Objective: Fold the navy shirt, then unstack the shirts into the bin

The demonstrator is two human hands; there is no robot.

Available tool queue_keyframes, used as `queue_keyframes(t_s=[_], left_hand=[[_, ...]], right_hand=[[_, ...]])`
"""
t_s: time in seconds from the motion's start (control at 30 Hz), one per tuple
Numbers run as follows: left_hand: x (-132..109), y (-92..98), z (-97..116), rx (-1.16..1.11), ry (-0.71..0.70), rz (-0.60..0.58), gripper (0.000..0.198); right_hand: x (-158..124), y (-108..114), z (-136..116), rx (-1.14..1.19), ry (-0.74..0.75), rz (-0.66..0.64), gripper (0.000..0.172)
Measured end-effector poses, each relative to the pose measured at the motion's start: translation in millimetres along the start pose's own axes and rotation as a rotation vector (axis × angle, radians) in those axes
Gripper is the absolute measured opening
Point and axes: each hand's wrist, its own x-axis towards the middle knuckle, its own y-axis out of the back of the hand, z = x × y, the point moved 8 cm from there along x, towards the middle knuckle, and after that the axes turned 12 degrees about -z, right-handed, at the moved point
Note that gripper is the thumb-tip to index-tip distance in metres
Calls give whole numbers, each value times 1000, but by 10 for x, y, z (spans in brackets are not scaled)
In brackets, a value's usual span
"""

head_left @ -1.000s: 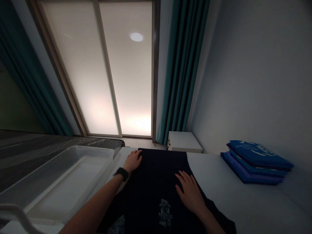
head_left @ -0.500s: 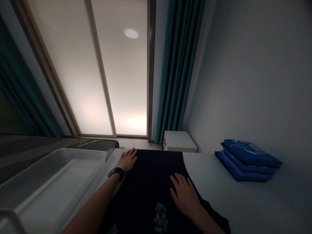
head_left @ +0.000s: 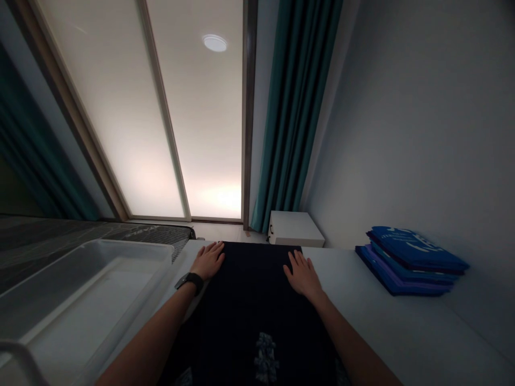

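Note:
A dark navy garment (head_left: 257,295) with a light patterned print down its middle lies spread on the white table (head_left: 354,327). It looks like a shirt, though its lower part runs out of view. My left hand (head_left: 208,260), with a dark watch on the wrist, rests open at the garment's far left corner. At the far right corner, my right hand (head_left: 303,273) lies flat with its fingers stretched out over the fabric's edge. Neither hand grips the cloth.
A stack of folded blue and purple clothes (head_left: 414,262) sits on the table's right, by the wall. To the left stands a translucent plastic bin (head_left: 132,246). Beyond the table are a small white cabinet (head_left: 295,228), a teal curtain (head_left: 298,107) and frosted sliding doors (head_left: 201,134).
My right hand has slid forward from the garment's right side to its far right corner. The right side of the fabric lies straighter. My left hand has stayed at its corner.

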Motion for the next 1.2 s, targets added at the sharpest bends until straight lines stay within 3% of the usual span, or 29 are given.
queue_keyframes(t_s=[0.47,0.67,0.8,0.93,1.07,1.2], left_hand=[[-582,339,316,16,-167,229,39],[-752,281,235,-95,-220,245,46],[-708,199,-35,-336,-73,212,50],[-629,164,-220,-423,91,214,38],[-419,133,-263,-387,191,144,34],[-93,151,-258,-369,197,84,39]], right_hand=[[-542,165,34,-51,43,24,66],[-881,363,-99,-108,127,132,39],[-918,295,1,-10,78,233,37],[-876,167,72,84,115,221,33],[-886,167,3,107,263,238,28],[-901,187,-12,107,323,315,27]])
